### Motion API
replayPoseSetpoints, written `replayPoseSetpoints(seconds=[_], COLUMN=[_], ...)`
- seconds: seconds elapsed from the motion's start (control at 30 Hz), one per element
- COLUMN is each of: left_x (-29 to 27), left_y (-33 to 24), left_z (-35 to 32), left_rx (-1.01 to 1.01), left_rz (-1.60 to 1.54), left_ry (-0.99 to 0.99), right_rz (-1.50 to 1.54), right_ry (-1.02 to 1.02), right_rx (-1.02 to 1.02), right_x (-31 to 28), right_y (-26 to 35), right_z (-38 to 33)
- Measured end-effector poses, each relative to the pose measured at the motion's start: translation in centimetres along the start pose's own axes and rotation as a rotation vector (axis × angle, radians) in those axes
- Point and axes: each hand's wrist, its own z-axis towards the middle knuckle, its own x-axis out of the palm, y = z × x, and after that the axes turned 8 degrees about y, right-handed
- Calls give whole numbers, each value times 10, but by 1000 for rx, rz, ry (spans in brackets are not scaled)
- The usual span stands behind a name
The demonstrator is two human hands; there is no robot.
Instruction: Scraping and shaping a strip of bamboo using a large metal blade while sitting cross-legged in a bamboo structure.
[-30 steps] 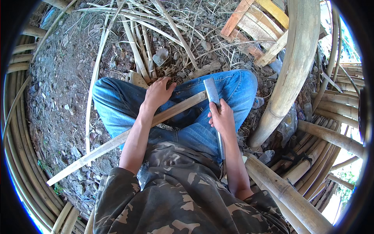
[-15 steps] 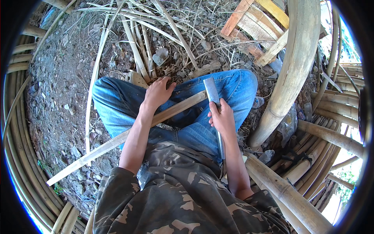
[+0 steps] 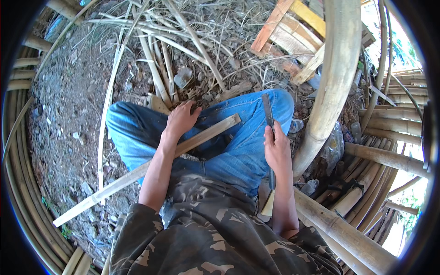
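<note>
Strip across the lap, tool upright in the right fist

The person sits with legs folded, so the jeans (image 3: pixel 247 158) make a low bench for the bamboo strip (image 3: pixel 208 134). The strip slants across the lap, its right end over the jeans and its left end out above the ground. The left forearm crosses on top of it, probably enough to keep it from sliding.

The left hand (image 3: pixel 182 120) lies back up on the leg, beyond the strip, fingers loosely bent. Its palm is hidden, so whether it grips anything cannot be told; it is not wrapped round the strip.

The right hand (image 3: pixel 278 153) is closed around the metal tool (image 3: pixel 268 112), thumb laid along it. The tool points away from the body, apart from the strip, its narrow side to the camera; such a grip would seem to suit control more than force.

Of containers, there is a clear plastic bag (image 3: pixel 333 149) beside the thick pole (image 3: pixel 337 68); glare and creases hide whatever it may hold. The slatted wooden frame (image 3: pixel 295 39) beyond the right knee looks crate-like, but its inside cannot be made out.
</note>
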Motion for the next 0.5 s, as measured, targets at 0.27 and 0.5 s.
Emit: replayPoseSetpoints(seconds=[0.27, 0.5], left_x=[-1, -2], left_y=[-2, 0], left_z=[-5, -5], left_rx=[52, 69], left_rz=[-9, -7], left_ry=[-38, -45], right_rz=[-58, -404], right_ry=[-168, -245], right_rx=[-172, -173], right_x=[-2, 25], right_y=[-6, -5], right_z=[13, 12])
